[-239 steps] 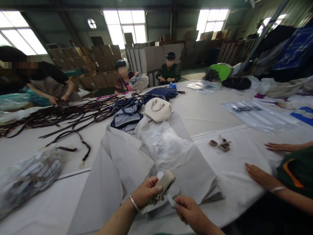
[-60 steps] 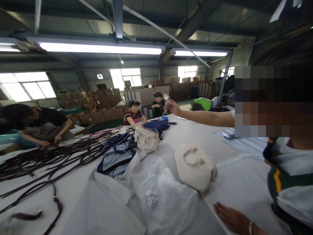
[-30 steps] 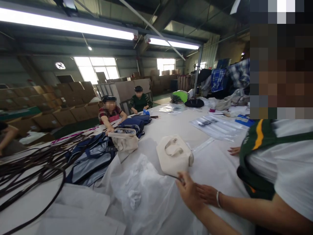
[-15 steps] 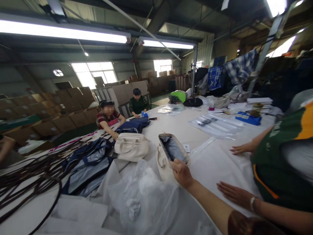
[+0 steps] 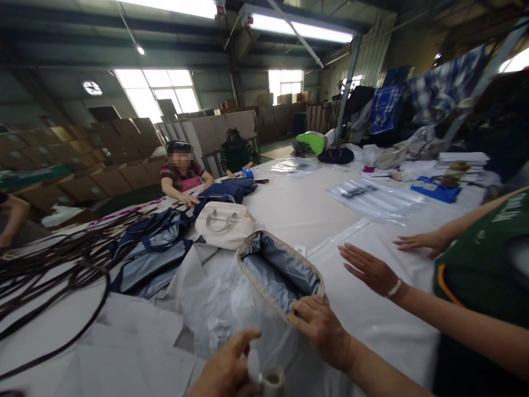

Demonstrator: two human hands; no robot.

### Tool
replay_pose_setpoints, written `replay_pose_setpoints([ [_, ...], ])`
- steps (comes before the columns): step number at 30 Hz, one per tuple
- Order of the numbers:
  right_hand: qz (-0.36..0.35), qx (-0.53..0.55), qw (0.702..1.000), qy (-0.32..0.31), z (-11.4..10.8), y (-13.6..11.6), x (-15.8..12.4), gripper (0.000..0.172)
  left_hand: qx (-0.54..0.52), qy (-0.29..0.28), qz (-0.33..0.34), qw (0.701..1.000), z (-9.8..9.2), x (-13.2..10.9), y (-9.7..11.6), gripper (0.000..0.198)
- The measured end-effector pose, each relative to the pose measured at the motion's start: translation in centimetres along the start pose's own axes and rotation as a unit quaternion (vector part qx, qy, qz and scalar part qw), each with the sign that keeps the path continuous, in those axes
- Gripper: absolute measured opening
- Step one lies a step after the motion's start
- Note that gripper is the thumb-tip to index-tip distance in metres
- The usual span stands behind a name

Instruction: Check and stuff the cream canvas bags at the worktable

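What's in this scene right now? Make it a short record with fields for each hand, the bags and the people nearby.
left hand: against a rolled beige strap; its grip is partly cut off by the frame
right hand: holding the near rim of an open bag, silvery inside
other bags: cream bag beyond it; navy bags farther left
people: person in green at right; two people across the table; a forearm at far left

Two cream bags (image 5: 225, 225), the wearer's two hands (image 5: 324, 330), four other people (image 5: 237, 159), two tube lights (image 5: 301, 28)
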State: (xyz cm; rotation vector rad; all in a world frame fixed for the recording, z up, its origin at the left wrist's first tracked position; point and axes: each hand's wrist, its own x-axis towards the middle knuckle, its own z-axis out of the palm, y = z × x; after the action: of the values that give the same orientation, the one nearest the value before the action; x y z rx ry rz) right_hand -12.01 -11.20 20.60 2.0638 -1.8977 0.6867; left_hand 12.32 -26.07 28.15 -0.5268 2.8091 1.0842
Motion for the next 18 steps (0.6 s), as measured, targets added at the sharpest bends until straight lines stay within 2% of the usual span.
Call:
replay_pose_setpoints([
  [2, 0.001, -0.006, 1.000, -0.003, -0.1, -0.4, 0.0, 0.024, 0.108, -0.023, 0.078, 0.991, -1.1, 4.0, 0.3, 0.008],
  [4, 0.015, 0.004, 0.999, -0.030, -0.6, -0.6, 0.1, 0.027, 0.228, -0.033, 0.142, 0.963, -1.7, 8.0, 0.8, 0.012],
  [6, 0.051, 0.050, 0.993, -0.093, -1.6, -0.3, 0.4, 0.029, 0.285, -0.032, 0.157, 0.945, -1.9, 11.2, 1.2, 0.016],
  [8, 0.118, 0.112, 0.974, -0.160, -2.8, 0.5, 0.9, 0.033, 0.304, -0.031, 0.154, 0.940, -1.5, 13.0, 1.4, 0.019],
  [10, 0.191, 0.153, 0.949, -0.199, -3.8, 1.6, 1.5, 0.040, 0.313, -0.039, 0.171, 0.933, -1.0, 13.4, 1.6, 0.022],
  [12, 0.245, 0.155, 0.930, -0.224, -4.1, 2.4, 1.9, 0.060, 0.313, -0.058, 0.204, 0.926, -0.4, 12.7, 1.8, 0.020],
  [15, 0.313, 0.091, 0.916, -0.233, -2.7, 2.7, 1.8, 0.086, 0.309, -0.090, 0.227, 0.919, 0.2, 10.9, 2.5, 0.011],
  [18, 0.356, 0.002, 0.910, -0.210, -0.3, 2.3, 1.2, 0.082, 0.304, -0.107, 0.222, 0.920, 0.6, 9.6, 3.0, 0.007],
])
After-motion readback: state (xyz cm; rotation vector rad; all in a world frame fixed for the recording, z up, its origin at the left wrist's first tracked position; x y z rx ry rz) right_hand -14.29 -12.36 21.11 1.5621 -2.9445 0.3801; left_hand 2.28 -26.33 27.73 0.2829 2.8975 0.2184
